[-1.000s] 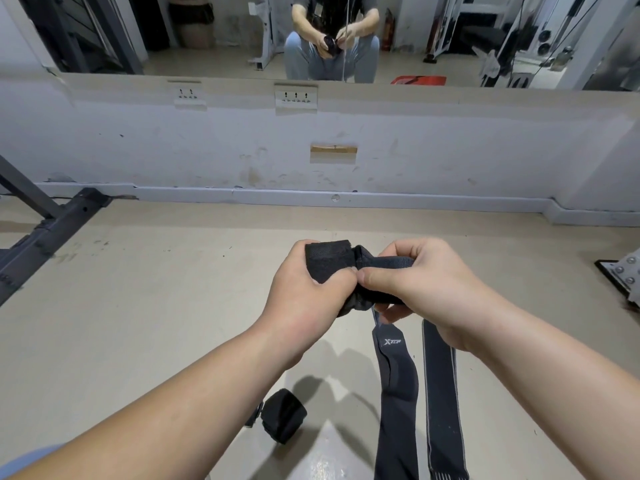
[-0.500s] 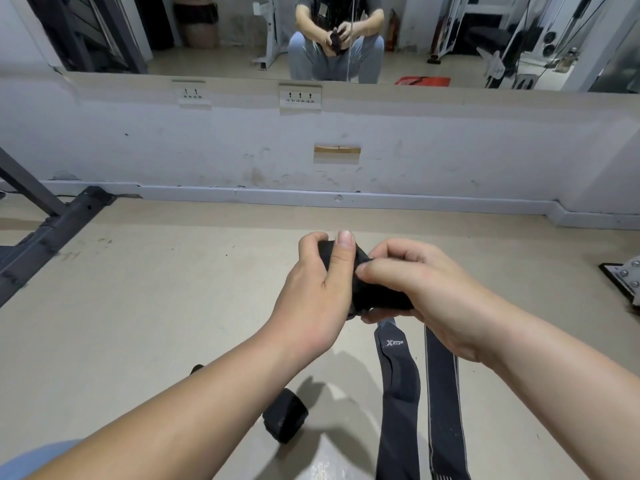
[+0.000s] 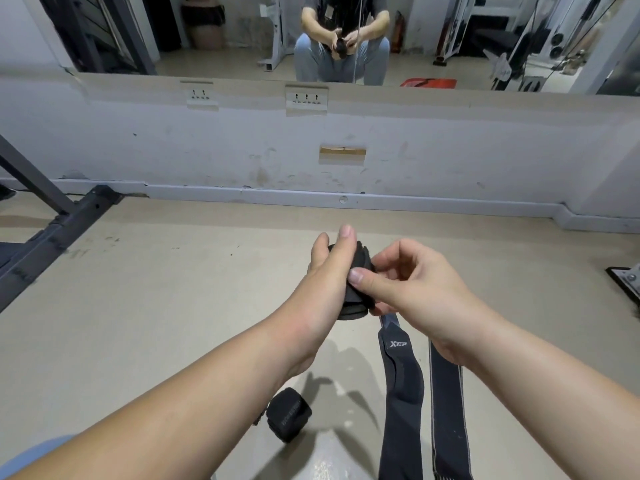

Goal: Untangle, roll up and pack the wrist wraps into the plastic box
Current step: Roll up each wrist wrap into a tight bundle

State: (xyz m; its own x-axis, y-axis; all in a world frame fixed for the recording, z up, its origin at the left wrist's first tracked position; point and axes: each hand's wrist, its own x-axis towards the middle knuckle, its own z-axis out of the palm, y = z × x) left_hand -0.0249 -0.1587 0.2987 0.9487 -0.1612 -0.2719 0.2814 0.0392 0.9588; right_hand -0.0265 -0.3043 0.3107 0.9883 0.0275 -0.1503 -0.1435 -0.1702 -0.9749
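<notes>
A pale concrete floor (image 3: 138, 323) fills most of the view, running far to a scuffed white wall (image 3: 450, 140). A mirror (image 3: 242, 53) above the wall reflects a seated person with both hands together. A dark metal frame (image 3: 59, 233) slants across the floor at the far left.

Two bare forearms reach in from the near edge and meet at centre. The left hand (image 3: 325, 282) shows its back to the camera. Its fingers are nearly straight and lie along the left side of a half-rolled wrist wrap (image 3: 358, 292); its thumb is hidden. The right hand (image 3: 415, 289) pinches the same roll from the right, with the thumb tip pressed on the near face and the curled fingers behind it. The black roll is held between the two hands, above the floor.

From under the roll a loose tail (image 3: 401, 386) bearing a white logo drops toward the near edge and leaves the view. Just to its right a second strap (image 3: 446, 403), dark with pale edges, emerges from behind the right wrist and runs down the same way. Whether it joins the roll cannot be told.

A finished rolled wrist wrap (image 3: 289, 419) lies on the floor to the near left, below the left forearm.
</notes>
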